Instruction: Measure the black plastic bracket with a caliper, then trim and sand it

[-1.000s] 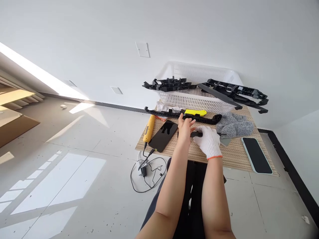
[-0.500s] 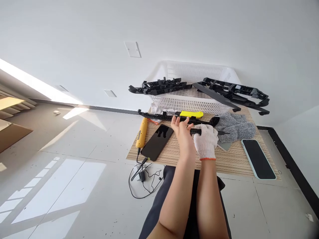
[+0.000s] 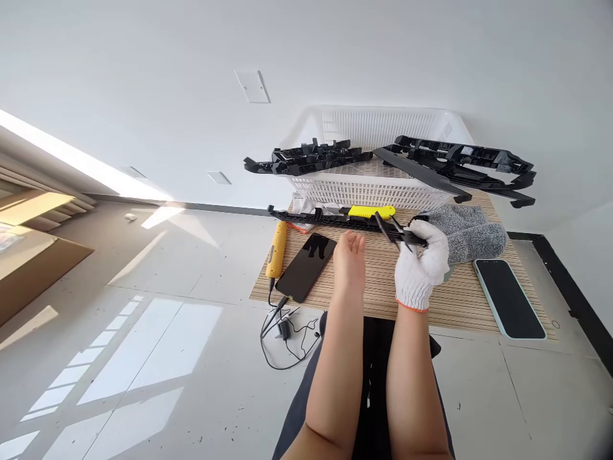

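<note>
My left hand (image 3: 350, 255) is bare, its fingers partly curled, just in front of a long black plastic strip (image 3: 330, 220); whether it touches the strip or holds anything is unclear. My right hand (image 3: 421, 265) wears a white knitted glove with an orange cuff. Its fingers are closed round a black tool (image 3: 387, 231) whose thin ends point up and to the left, over the right part of the strip. Behind the strip lies a yellow cutter (image 3: 371, 211). A grey cloth (image 3: 462, 236) rests to the right of the glove.
A white basket (image 3: 364, 191) bears black plastic parts (image 3: 311, 158) and more black parts (image 3: 454, 167) that overhang its rim. On the table (image 3: 373, 294) are a black phone (image 3: 306, 267), a yellow device (image 3: 276, 250) with a cable, and a pale-cased phone (image 3: 510, 299).
My right hand has moved right and turned, and the tool now points up-left instead of lying sideways. My left hand has drawn back slightly, its fingers more curled. The view has shifted a little.
</note>
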`<state>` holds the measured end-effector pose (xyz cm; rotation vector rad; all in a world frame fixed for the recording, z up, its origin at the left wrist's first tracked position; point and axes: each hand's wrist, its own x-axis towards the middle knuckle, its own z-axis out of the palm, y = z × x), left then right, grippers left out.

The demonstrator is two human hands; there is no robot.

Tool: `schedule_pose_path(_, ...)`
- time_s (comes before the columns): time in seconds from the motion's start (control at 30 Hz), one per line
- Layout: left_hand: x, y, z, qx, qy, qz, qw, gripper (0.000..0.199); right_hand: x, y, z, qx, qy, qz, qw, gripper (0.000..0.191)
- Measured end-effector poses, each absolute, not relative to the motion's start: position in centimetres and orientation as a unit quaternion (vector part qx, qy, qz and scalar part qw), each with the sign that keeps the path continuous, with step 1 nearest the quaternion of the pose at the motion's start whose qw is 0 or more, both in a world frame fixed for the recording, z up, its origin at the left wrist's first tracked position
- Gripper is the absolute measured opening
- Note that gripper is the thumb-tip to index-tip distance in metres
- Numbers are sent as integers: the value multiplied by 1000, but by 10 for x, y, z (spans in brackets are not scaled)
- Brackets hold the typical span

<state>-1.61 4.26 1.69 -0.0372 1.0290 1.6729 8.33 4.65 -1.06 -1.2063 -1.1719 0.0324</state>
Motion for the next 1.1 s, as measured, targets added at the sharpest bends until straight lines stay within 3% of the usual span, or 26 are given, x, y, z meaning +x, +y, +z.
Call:
schedule_pose_path(0.3, -25, 74, 6, -27, 457, 660, 596, 4, 96, 40, -6, -558, -526, 91, 636, 16)
schedule_pose_path(0.53, -24, 86, -1, 50, 474, 647, 595, 16, 89, 42, 0, -524, -431, 166, 715, 22)
schedule_pose_path(0.7, -21, 86, -4, 43, 452, 653, 606, 17, 84, 39, 4, -570, -382, 204, 699, 28)
schedule_pose_path(0.83, -17, 79, -5, 98, 536, 649, 530, 31, 84, 35, 9, -544, -380, 182, 725, 20)
schedule_pose_path(0.93, -17, 64, 0, 166, 538, 698, 442, 30, 87, 28, 14, -520, -399, 165, 737, 17)
schedule_pose_path(1.1, -27, 29, 16, 287, 466, 793, 268, 27, 101, 17, 22, -571, -470, 139, 659, 26)
